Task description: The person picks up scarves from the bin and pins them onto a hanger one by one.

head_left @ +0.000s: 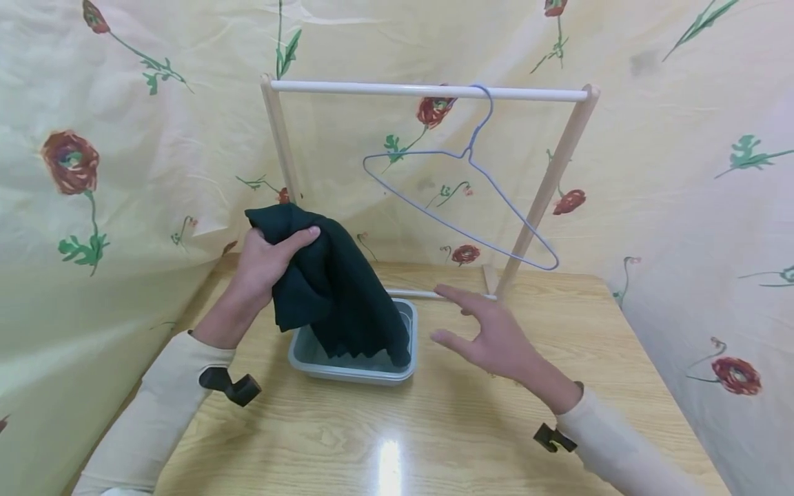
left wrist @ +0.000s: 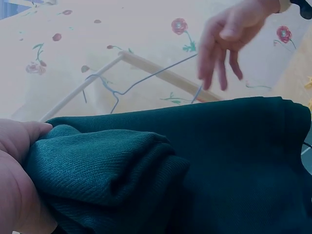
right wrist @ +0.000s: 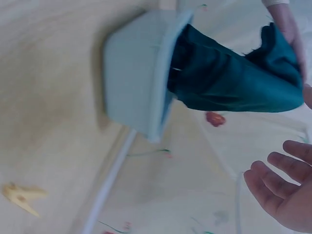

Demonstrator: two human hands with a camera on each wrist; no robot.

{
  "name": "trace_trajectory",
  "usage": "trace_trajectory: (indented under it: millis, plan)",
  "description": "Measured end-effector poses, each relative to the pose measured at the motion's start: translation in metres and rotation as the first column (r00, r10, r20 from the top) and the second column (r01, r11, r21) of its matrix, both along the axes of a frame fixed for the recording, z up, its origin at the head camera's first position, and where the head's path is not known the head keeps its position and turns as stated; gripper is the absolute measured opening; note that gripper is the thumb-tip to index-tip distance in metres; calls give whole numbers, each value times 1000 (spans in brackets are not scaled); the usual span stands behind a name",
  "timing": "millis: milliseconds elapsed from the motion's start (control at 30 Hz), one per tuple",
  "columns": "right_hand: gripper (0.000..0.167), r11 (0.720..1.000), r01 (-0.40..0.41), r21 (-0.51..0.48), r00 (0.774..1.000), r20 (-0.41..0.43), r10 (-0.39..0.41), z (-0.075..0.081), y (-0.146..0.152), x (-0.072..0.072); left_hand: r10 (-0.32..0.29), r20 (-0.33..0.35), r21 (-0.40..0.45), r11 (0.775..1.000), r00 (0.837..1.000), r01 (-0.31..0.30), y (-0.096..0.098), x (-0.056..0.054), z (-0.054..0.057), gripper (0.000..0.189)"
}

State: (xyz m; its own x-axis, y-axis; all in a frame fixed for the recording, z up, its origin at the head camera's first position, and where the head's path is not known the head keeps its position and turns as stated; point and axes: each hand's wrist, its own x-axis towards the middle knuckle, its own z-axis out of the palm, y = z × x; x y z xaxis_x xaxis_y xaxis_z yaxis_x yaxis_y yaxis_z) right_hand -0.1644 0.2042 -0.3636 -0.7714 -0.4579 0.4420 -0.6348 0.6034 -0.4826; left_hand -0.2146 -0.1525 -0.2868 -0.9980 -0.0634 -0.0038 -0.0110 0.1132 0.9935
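In the head view my left hand (head_left: 260, 265) grips the upper end of a dark green cloth (head_left: 366, 303), thumb on top of its folds. The cloth's lower end hangs into a grey-blue plastic basin (head_left: 356, 376), wavy edge down. Thick layers of it bunch by the thumb in the left wrist view. My right hand (head_left: 490, 334) is held up to the right of the basin, fingers spread, holding nothing. A blue wire hanger (head_left: 469, 149) hangs tilted from the rack's white bar (head_left: 372, 88), above and beyond the right hand.
The rack's wooden legs (head_left: 552, 176) rise behind the basin on a wooden table (head_left: 298, 434). A yellow clothes peg (right wrist: 23, 196) lies on the table in the right wrist view. Flower-printed fabric (head_left: 701, 227) encloses the back and both sides.
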Motion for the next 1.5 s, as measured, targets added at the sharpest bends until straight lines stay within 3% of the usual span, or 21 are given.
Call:
trace_trajectory:
  millis: [200,467,800,967,1167,1500]
  plan:
    - [64,999,23,-27,996,-91,-26,36,6,2,10,-52,33,999,999,-8,1,1,6,40]
    - [52,991,57,-122,975,-209,-82,79,22,-13,-9,-70,35,999,997,12,0,1,9,38]
    - [38,964,176,-198,942,-251,-224,112,47,-36,-28,-96,39,999,995,31,-1,1,14,48]
    - [37,942,266,-202,933,-191,-305,118,58,-48,-35,-101,39,998,994,39,-1,1,16,49]
    - [44,921,345,-181,932,-51,-359,118,67,-63,-35,-84,37,999,996,38,-1,3,17,62]
    - [47,922,368,-120,929,70,-362,112,73,-87,-49,-101,65,996,994,55,1,2,15,68]
